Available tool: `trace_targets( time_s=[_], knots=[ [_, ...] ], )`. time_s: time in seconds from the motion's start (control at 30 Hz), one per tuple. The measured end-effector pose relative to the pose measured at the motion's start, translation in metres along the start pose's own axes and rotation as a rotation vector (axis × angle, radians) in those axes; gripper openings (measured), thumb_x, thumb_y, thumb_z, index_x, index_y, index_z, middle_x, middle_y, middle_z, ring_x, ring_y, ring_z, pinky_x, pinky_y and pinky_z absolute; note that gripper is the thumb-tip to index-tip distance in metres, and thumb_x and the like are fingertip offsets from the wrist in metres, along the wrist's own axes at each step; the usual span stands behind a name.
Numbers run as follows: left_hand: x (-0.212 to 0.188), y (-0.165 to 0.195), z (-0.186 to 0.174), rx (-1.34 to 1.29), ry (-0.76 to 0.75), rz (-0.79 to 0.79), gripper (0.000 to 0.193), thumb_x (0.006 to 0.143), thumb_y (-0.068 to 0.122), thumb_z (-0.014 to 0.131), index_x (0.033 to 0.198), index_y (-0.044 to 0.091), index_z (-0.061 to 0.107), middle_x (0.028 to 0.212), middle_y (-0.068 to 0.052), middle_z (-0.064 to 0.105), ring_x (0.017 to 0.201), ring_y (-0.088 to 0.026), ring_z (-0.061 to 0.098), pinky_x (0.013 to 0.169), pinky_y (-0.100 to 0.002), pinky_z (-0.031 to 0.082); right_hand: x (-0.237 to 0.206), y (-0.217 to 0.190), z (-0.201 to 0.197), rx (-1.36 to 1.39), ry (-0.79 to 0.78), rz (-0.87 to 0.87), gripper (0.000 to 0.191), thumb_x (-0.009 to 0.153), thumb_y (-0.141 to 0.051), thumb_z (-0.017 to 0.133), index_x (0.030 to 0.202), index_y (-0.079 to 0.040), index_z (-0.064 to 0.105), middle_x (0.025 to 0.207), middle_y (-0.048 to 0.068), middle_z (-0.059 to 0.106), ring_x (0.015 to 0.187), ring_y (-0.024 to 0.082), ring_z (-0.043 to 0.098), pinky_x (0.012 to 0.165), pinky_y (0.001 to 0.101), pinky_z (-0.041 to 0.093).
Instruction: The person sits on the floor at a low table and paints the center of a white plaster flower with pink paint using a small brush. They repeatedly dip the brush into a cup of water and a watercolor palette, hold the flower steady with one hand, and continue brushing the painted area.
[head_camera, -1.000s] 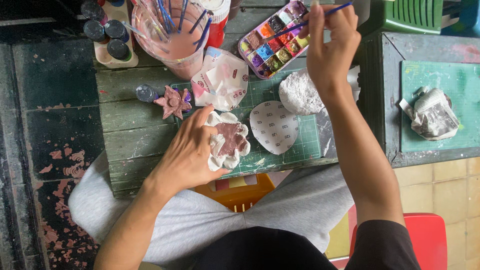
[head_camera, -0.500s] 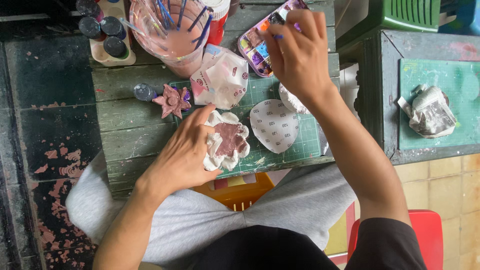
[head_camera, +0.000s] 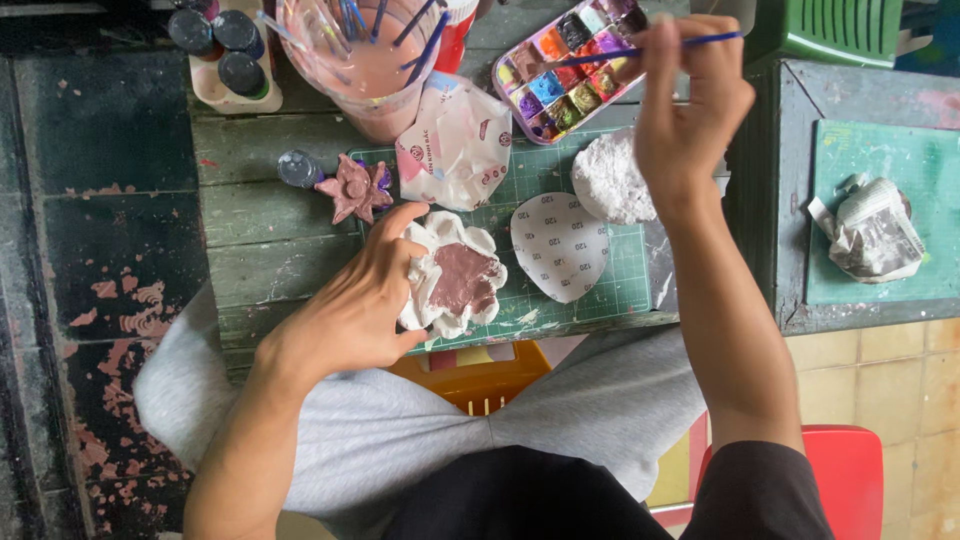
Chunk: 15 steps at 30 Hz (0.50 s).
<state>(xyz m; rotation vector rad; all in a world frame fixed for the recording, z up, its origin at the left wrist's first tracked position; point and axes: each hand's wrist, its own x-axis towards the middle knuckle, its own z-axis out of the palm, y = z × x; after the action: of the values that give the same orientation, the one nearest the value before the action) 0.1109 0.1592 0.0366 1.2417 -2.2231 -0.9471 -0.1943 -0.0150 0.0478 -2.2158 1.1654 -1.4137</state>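
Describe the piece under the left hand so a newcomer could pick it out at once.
Start at the green cutting mat on the weathered wooden table. At the mat's near-left corner the left hand steadies a white flower-shaped clay piece with scalloped petals. Unlike the plain white lump and dotted paper cutout beside it, its centre is painted brownish pink.

Soft, even daylight fills the scene, bright without harsh glare. Shadows are faint and diffuse beneath the hands and along the tabletop (head_camera: 250, 210) edge. Focus is sharp throughout, with slight wide-angle stretching toward the corners.
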Motion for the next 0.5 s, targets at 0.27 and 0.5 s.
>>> trace_targets(
  time_s=[0.27, 0.5],
  knots=[
    [-0.005, -0.007, -0.006, -0.096, -0.009, -0.031, 0.082, 0.065, 0.0, 0.084, 0.127, -0.001, 0.031, 0.155, -0.027, 0.025, 0.144, -0.047, 0.035, 0.115, -0.044, 0.036, -0.079, -0.054, -0.034, 0.595, 0.011, 0.33, 0.02, 0.118, -0.015, 0.051, 0.113, 0.003, 0.058, 0.097, 0.016, 0.068, 0.076, 0.017, 0.065, 0.069, 0.0273, 0.055],
    [-0.006, -0.01, -0.008, -0.214, -0.05, -0.098, 0.098, 0.072, -0.009, 0.074, 0.149, -0.002, 0.014, 0.158, -0.023, 0.026, 0.146, -0.038, 0.038, 0.12, -0.04, 0.035, -0.084, -0.088, -0.015, 0.342, -0.537, -0.023, 0.008, 0.101, 0.007, 0.056, 0.107, 0.006, 0.061, 0.096, 0.017, 0.071, 0.092, 0.028, 0.072, 0.082, 0.0378, 0.06]
  ],
)
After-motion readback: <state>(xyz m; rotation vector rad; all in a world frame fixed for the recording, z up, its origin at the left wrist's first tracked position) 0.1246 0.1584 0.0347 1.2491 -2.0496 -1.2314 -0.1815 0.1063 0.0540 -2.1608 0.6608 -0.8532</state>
